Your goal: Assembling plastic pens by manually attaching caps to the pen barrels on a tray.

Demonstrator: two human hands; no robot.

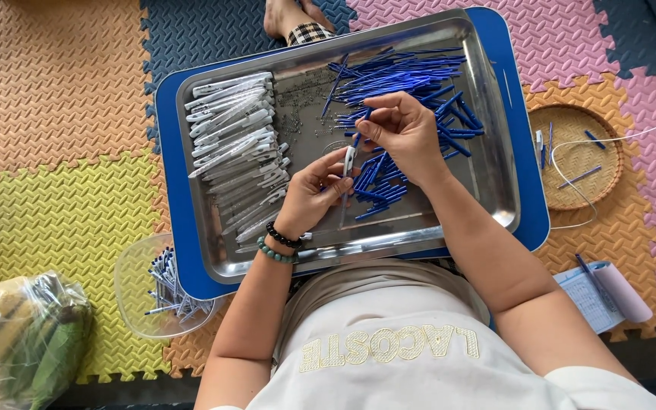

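One steel tray on a blue board, over foam mats. White barrels heaped at tray left; blue refills at tray right. Wicker basket beside the board, plastic tub near its corner. Left hand pinches one white barrel above tray centre. Right hand pinches one blue refill at the barrel's top.

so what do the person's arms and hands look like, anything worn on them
Both forearms are bare. The left hand has two beaded bracelets at the wrist: a black one and a pale green one. The right hand shows no bracelet or ring. A cream short sleeve covers the right upper arm.
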